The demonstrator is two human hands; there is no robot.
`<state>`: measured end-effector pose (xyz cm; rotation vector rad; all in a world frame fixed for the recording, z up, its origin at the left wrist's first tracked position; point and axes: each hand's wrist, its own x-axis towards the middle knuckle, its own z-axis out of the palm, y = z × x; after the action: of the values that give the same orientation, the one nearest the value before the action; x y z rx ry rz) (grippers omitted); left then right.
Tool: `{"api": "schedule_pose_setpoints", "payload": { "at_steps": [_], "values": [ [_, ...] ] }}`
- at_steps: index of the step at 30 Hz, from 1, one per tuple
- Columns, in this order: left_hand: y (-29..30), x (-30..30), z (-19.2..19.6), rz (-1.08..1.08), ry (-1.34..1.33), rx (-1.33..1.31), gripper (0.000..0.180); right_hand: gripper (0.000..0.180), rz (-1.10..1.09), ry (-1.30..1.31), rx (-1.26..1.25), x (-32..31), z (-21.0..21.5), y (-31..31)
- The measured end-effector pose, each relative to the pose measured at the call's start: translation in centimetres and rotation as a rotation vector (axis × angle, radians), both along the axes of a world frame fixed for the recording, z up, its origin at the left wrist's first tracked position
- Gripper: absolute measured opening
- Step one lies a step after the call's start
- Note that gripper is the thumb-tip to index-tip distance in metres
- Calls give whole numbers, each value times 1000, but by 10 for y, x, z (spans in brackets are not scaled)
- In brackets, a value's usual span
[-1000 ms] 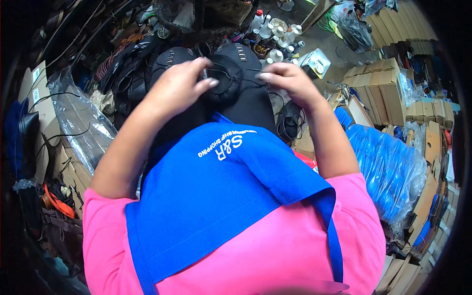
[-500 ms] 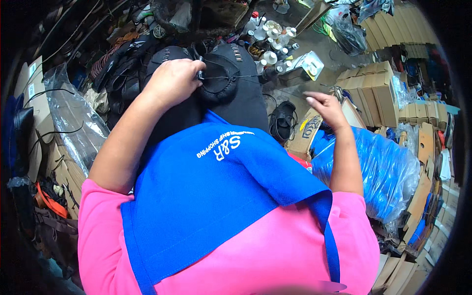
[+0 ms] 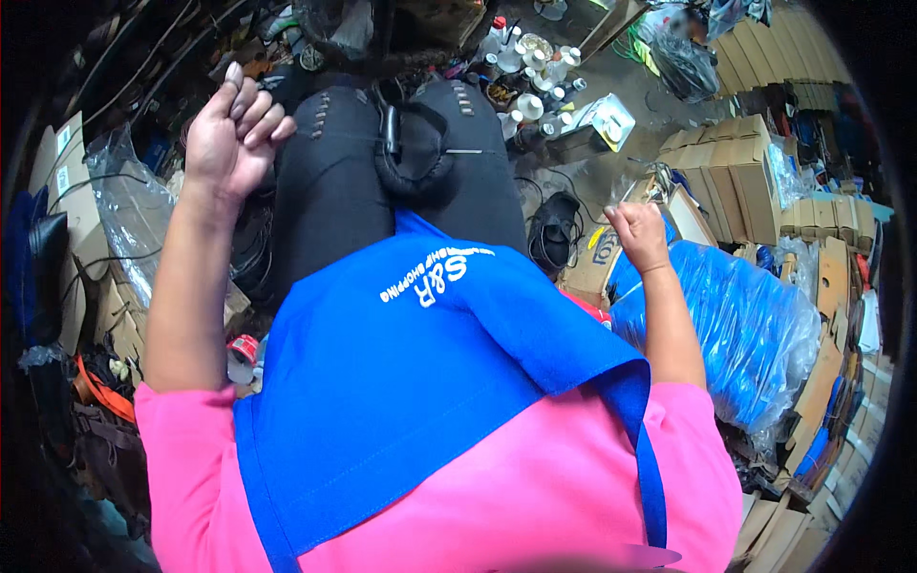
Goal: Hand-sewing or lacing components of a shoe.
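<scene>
Between my thighs lies a black padded piece, curved like part of a shoe (image 3: 439, 172), with a thick rolled rim. A short, thin, pale line crosses from its right side over my right thigh; whether it is thread or a needle I cannot tell. My left hand (image 3: 229, 143) is raised left of my knees, its fingers curled in. Out to the right, my right hand (image 3: 638, 234) is closed in a fist above a blue plastic-wrapped bundle (image 3: 735, 325). What either hand grips, if anything, is too small to make out. Both hands are apart from the black piece.
Several white bottles (image 3: 535, 81) stand on the floor beyond my right knee, near a white container (image 3: 611, 122). A black shoe (image 3: 554, 232) sits beside my right thigh. Cardboard boxes (image 3: 721, 177) are stacked at right. Clear plastic sheeting (image 3: 129, 205) and cables lie at left.
My left hand has moved off the black piece, up and to the left. My right hand has dropped slightly and its fingers have curled in. The dark line across the piece no longer shows.
</scene>
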<state>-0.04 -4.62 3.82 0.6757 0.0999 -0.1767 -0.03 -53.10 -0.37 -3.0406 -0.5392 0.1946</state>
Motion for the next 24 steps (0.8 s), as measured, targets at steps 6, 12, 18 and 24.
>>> {"api": "schedule_pose_setpoints", "payload": {
  "at_steps": [6,12,18,24],
  "values": [
    [80,-1,-37,-92,63,774,34,31,-451,462,830,-7,-12,-36],
    [99,-24,-23,310,-74,1653,48,58,-521,54,1016,46,21,8],
    [-20,-21,-35,-202,-766,1798,36,39,370,480,717,89,37,180],
    [-62,-12,-35,-442,-917,2044,33,34,318,668,227,85,45,225]
  ]
}}
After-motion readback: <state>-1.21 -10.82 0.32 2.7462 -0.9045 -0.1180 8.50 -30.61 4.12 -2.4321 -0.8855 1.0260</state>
